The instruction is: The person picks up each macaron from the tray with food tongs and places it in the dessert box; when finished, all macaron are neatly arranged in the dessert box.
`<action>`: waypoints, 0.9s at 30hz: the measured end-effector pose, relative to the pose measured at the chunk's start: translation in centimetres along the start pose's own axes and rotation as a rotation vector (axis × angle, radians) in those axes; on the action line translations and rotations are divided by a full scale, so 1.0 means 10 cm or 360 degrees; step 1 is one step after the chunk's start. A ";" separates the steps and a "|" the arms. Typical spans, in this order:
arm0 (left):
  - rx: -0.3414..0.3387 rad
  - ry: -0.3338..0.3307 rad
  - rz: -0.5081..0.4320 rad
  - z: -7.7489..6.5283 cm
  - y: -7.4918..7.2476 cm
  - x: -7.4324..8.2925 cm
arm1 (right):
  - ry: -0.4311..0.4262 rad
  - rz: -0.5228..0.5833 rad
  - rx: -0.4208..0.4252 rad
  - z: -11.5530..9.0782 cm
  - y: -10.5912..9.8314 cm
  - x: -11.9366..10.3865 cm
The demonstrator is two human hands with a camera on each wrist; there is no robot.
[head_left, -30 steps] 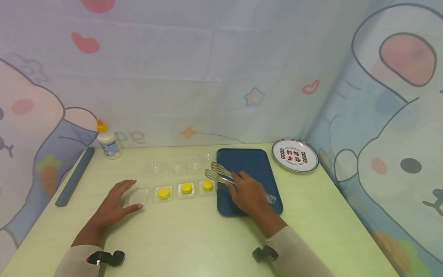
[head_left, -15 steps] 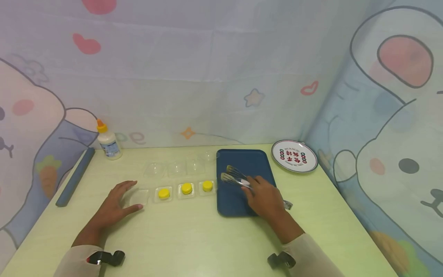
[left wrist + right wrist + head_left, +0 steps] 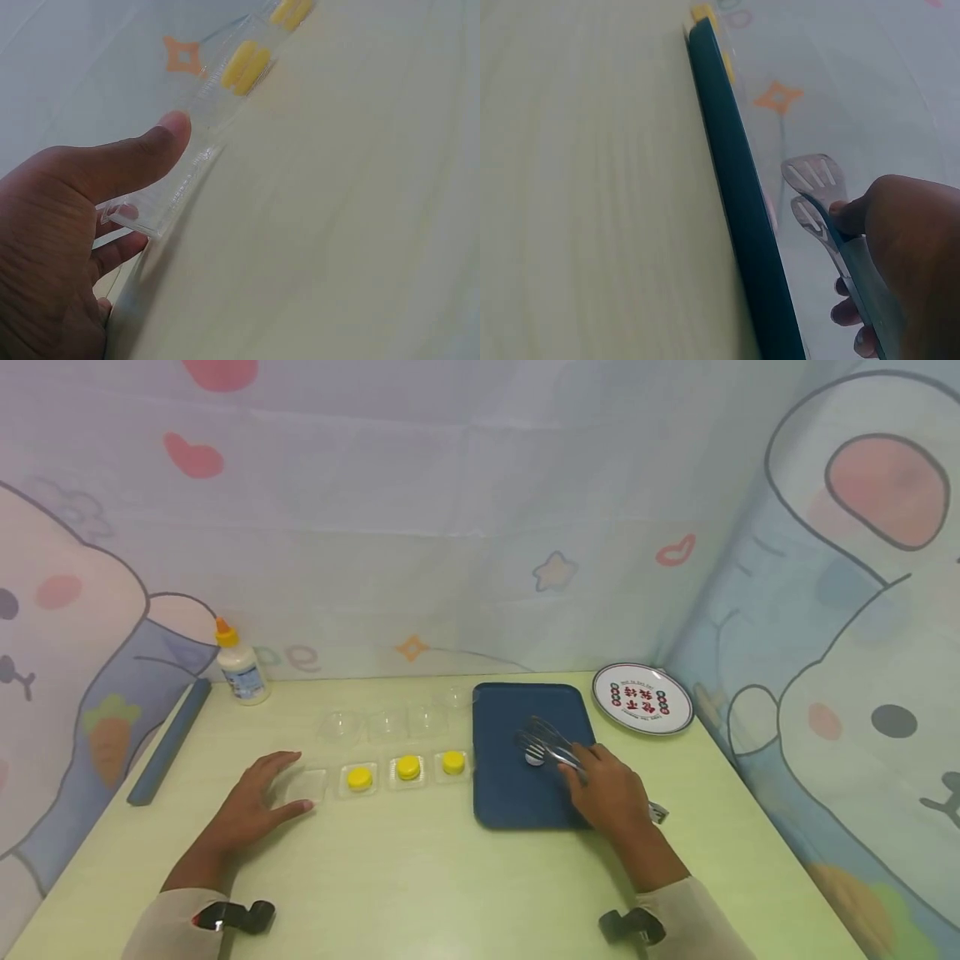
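Note:
My right hand [image 3: 606, 789] grips metal tongs [image 3: 566, 758] with slotted heads, held over the dark blue tray [image 3: 510, 806]. A small whitish round thing [image 3: 534, 759] shows beneath the tong heads; whether they touch it, I cannot tell. In the right wrist view the slotted heads stand apart. My left hand [image 3: 247, 806] lies with thumb and fingers spread around a clear plastic base [image 3: 307, 787] with nothing on it. To its right, three similar bases each bear a yellow macaron: one nearest [image 3: 360, 778], one in the middle [image 3: 408, 767], one beside the tray [image 3: 453, 762].
Several clear domed lids [image 3: 387, 724] form a row behind the bases. A white plate with red lettering [image 3: 643, 699] sits at the back right. At the back left stands a glue bottle [image 3: 243, 672], near a long blue-grey bar [image 3: 171, 743]. Printed curtains border the table.
My right hand has moved right with the tongs, from the tray's left edge to over its middle. The whitish round thing has come into sight. My left hand has stayed in place.

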State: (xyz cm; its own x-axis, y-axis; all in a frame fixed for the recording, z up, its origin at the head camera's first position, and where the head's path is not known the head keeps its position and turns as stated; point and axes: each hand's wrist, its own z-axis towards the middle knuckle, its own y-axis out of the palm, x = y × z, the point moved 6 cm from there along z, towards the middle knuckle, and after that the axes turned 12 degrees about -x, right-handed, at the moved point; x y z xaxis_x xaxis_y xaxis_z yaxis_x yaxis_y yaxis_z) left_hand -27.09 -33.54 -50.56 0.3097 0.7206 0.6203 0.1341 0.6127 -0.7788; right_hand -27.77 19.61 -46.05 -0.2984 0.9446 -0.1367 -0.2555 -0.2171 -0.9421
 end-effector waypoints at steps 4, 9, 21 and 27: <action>0.0007 0.0004 0.0001 0.01 -0.01 0.01 | -0.0003 0.0001 0.0021 -0.02 -0.04 0.07; 0.0014 0.0007 0.0010 -0.01 0.00 0.02 | 0.0032 0.0024 -0.0048 -0.02 -0.01 0.14; 0.0000 -0.0016 0.0017 -0.03 -0.01 0.00 | 0.0098 0.0056 -0.0260 -0.01 0.10 0.16; -0.0002 0.0001 0.0000 -0.02 -0.01 0.04 | 0.0097 0.0047 -0.0273 -0.01 0.10 0.17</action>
State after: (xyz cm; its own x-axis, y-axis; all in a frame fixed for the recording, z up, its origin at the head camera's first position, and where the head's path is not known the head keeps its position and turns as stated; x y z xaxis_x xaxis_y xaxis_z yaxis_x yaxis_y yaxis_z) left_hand -26.75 -33.39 -50.27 0.3103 0.7204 0.6203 0.1351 0.6125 -0.7789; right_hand -28.43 21.05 -47.28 -0.2459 0.9528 -0.1782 -0.0852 -0.2044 -0.9752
